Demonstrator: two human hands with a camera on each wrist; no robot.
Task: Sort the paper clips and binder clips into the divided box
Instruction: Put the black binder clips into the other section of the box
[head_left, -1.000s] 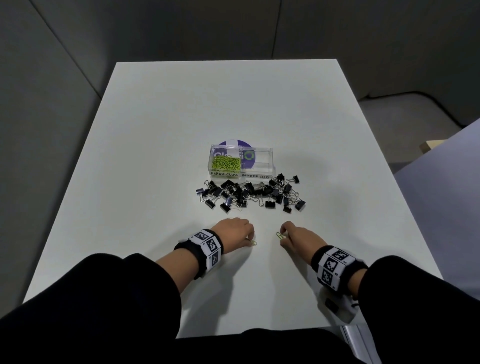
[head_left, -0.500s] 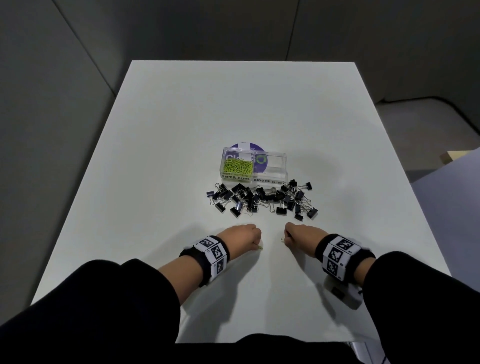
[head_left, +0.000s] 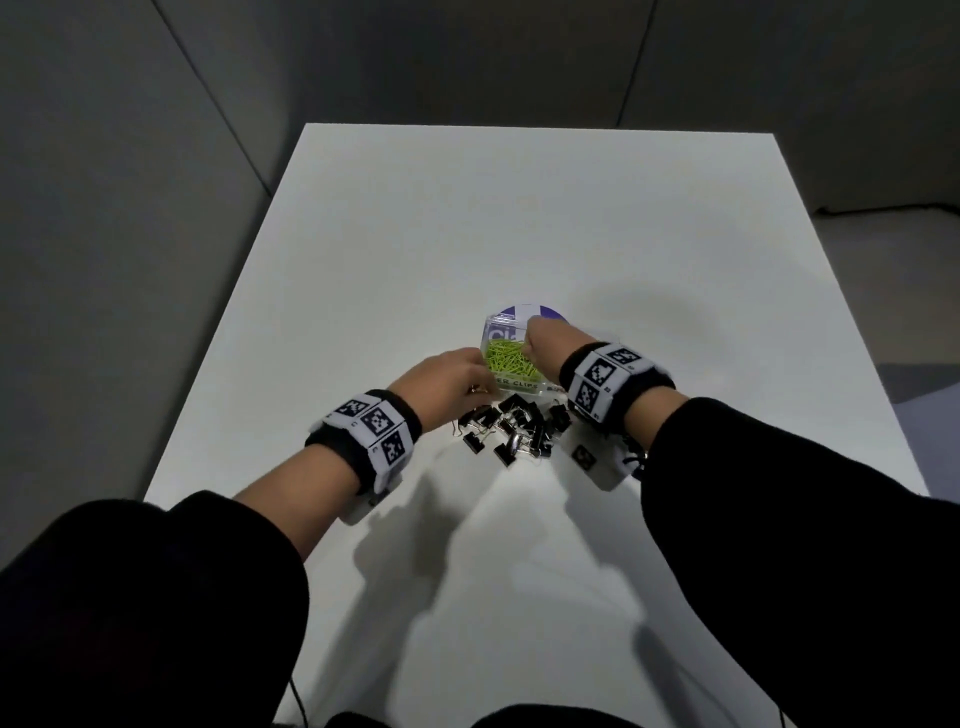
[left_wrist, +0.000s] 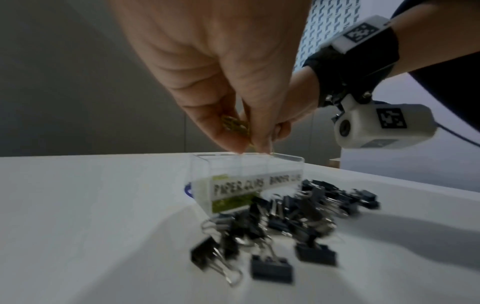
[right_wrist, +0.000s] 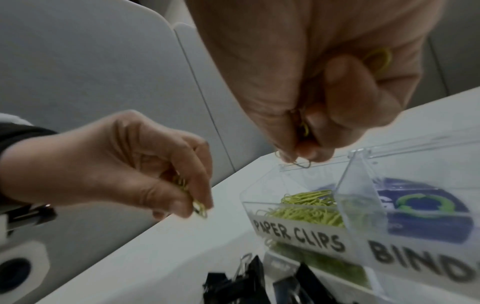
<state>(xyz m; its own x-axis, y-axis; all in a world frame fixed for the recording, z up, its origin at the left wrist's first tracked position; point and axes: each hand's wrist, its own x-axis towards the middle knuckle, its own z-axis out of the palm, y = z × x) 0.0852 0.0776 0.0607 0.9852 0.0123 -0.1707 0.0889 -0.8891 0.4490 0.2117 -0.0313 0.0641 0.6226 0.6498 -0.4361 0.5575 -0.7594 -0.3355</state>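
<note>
Both hands pinch little green wire paper clips (right_wrist: 200, 207) over the clear plastic divided box (head_left: 511, 387): the left hand (head_left: 449, 382) beside it, the right hand (head_left: 543, 340) above. The clips look light and slippery, best nipped by fingertips.

Black sleeves (head_left: 779, 519), black wristbands (head_left: 400, 415) with white square-coded marker blocks (head_left: 605, 371), white wrist cameras (left_wrist: 381, 125).

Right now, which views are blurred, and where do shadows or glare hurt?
Head view: fairly sharp, room dim; forearm shadows fall toward the near edge of the white table. Left wrist view: motion blur smears the binder clips and the box labels on the divided box. Right wrist view: PAPER CLIPS label readable, right hand soft, clear divider reflects light.
</note>
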